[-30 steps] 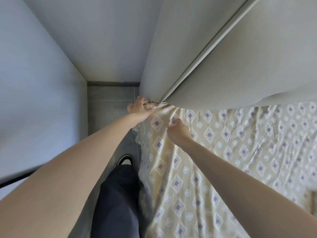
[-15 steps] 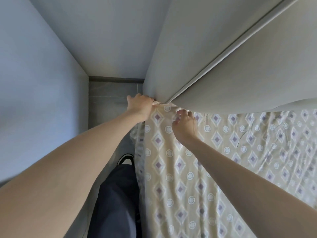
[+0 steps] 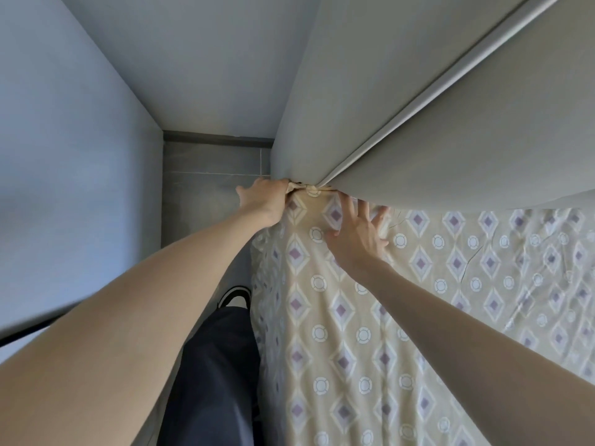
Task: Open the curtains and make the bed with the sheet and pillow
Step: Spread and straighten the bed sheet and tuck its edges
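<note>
A pale blue-grey wall (image 3: 64,156) is running down the left side, and a strip of grey tiled floor (image 3: 206,175) is showing between it and the bed. A padded grey headboard (image 3: 418,91) is filling the upper right, leaning over the mattress.

The left hand (image 3: 264,201) is reaching to the mattress corner right under the headboard. Its fingers are curling round a bunched bit of the sheet (image 3: 354,333) there, though the fingertips are mostly hidden behind the hand. The right hand (image 3: 357,230) is lying flat on the sheet just beside it, with fingers straight and spread wide and fingertips (image 3: 363,207) nearly touching the headboard's lower edge; it is holding nothing.

The sheet, beige with purple diamonds and white rings, is covering the mattress top and hanging down the near side, with some creases showing to the right.

Counted: two hands, one sheet, one headboard. Below the arms, one dark trouser leg (image 3: 212,375) and one black-and-white shoe (image 3: 235,296) are showing on the floor, close against the bed's side.
</note>
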A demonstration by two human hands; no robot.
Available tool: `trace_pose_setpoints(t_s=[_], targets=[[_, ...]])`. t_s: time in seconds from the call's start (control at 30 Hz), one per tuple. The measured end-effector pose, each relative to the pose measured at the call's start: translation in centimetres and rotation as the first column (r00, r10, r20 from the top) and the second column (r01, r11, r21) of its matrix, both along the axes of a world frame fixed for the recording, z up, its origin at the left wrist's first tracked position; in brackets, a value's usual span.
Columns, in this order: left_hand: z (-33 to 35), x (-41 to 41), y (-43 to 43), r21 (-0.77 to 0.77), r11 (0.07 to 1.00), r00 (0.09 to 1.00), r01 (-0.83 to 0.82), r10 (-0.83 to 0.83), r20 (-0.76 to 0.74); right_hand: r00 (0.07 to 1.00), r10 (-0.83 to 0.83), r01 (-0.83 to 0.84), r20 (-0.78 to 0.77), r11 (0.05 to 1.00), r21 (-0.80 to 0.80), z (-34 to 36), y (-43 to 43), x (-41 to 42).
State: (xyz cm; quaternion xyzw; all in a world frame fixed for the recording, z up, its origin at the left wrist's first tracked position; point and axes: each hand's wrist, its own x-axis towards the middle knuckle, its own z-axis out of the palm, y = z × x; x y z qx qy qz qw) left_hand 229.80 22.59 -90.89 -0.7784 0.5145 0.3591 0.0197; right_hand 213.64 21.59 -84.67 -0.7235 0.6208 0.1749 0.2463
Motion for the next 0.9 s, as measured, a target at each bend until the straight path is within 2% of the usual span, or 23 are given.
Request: trace_pose_setpoints(t_s=[0.1, 0.2, 0.27, 0.43, 0.53, 0.73, 0.9], targets=[[0.3, 0.5, -0.5, 0.048, 0.992, 0.974, -0.117, 0.125, -0.192, 0.998, 0.044, -0.046, -0.041, 0.997, -0.06, 0.0, 0.6, 0.2], [1.5, 1.3, -0.3, 0.095, 0.956, 0.842, -0.277, 0.289, -0.455, 0.989, 0.126, -0.135, -0.073, 0.982, -0.13, -0.1, 0.7, 0.0], [1.7, 1.2, 0.3, 0.065, 0.935, 0.796, -0.349, 0.332, -0.507, 0.986, 0.148, -0.158, -0.071, 0.975, -0.157, -0.2, 0.6, -0.1], [0.4, 0.5, 0.9, -0.173, 0.94, 0.931, -0.295, 0.242, -0.273, 0.976, 0.179, -0.201, -0.127, 0.961, -0.189, -0.8, 0.8, -0.3], [0.3, -0.1, 0.3, -0.272, 0.937, 0.971, -0.219, 0.183, -0.152, 0.973, 0.18, -0.209, -0.146, 0.955, -0.21, -1.2, 1.0, -0.2], [-1.5, -1.0, 0.8, -0.239, 0.9, 0.93, -0.365, 0.338, -0.147, 0.978, 0.165, -0.191, -0.131, 0.957, -0.219, -1.6, 0.8, -0.1], [-1.0, -1.0, 0.5, -0.173, 0.92, 0.936, -0.353, 0.348, -0.058, 0.972, 0.203, -0.218, -0.114, 0.966, -0.138, -0.9, -0.3, -0.4]])
